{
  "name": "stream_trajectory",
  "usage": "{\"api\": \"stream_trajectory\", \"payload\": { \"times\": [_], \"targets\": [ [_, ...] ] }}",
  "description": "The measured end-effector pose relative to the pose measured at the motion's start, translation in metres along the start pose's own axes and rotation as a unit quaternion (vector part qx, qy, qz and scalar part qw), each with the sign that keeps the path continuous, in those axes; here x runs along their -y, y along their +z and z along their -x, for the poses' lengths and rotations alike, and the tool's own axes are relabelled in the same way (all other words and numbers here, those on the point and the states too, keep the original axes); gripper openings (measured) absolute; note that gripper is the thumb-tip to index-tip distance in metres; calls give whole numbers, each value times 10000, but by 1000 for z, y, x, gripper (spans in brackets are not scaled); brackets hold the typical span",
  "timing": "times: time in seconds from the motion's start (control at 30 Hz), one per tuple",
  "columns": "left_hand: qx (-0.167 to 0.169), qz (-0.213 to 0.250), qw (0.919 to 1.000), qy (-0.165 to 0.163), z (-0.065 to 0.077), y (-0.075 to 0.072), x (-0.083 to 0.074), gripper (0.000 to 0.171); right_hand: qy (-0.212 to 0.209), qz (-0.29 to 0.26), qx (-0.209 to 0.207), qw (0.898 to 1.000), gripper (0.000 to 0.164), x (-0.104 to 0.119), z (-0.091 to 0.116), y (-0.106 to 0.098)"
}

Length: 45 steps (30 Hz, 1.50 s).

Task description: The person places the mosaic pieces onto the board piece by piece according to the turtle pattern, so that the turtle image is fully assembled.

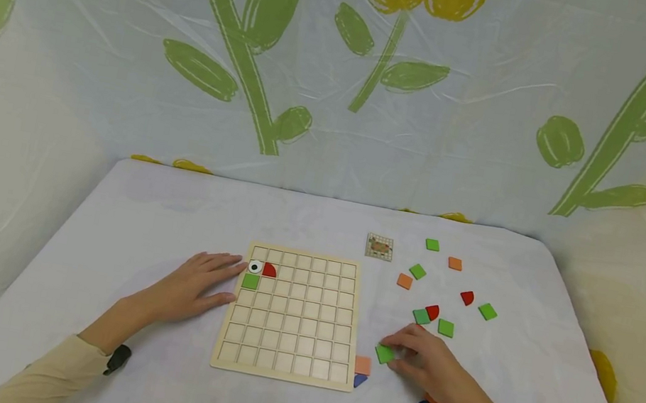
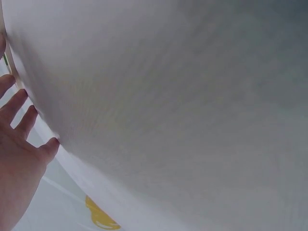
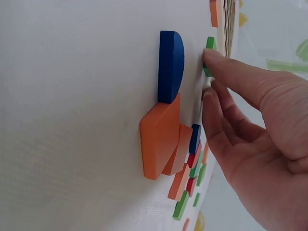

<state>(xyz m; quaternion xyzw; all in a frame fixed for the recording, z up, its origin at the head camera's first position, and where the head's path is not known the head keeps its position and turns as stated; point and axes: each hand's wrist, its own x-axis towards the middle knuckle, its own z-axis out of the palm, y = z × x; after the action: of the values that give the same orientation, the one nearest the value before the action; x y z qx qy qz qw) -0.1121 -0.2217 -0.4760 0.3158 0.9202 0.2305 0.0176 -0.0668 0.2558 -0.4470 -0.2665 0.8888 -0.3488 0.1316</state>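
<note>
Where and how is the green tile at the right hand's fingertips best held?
Probably pinch the green tile by two opposite edges, coming from the right: it is thin, flat and square, the right hand is on that side, and the edge facing the grid board is left free.

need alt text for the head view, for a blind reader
A person's right hand pinches a green square tile beside a pale wooden grid board, whose left edge the left hand touches. The board holds a white tile with a black dot, a red quarter-circle tile and another green square tile; more coloured tiles lie to its right.
</note>
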Motion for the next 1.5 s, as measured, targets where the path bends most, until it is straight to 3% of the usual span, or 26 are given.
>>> {"api": "stream_trajectory", "payload": {
  "times": [0.3, 0.7, 1.0, 1.3, 1.5],
  "targets": [
    [9, 26, 10000, -42, 0, 0, 0, 64, 199, 49, -7, 9998, 29, 1, 0, 0],
    [-50, -20, 10000, 15, -1, 0, 2, 63, 46, -478, -484, 9977, 18, -2, -15, 9],
    [80, -19, 9999, -112, 0, 0, 2, 63, 267, -792, -813, 9932, 19, 6, -36, 14],
    [51, -60, 9999, -87, 0, 0, 2, 63, -171, -1236, -1144, 9856, 16, 15, -67, 24],
    [128, -24, 9998, -136, 0, -1, 1, 63, -12, -1604, -1117, 9807, 17, 27, -84, 30]
  ]
}}
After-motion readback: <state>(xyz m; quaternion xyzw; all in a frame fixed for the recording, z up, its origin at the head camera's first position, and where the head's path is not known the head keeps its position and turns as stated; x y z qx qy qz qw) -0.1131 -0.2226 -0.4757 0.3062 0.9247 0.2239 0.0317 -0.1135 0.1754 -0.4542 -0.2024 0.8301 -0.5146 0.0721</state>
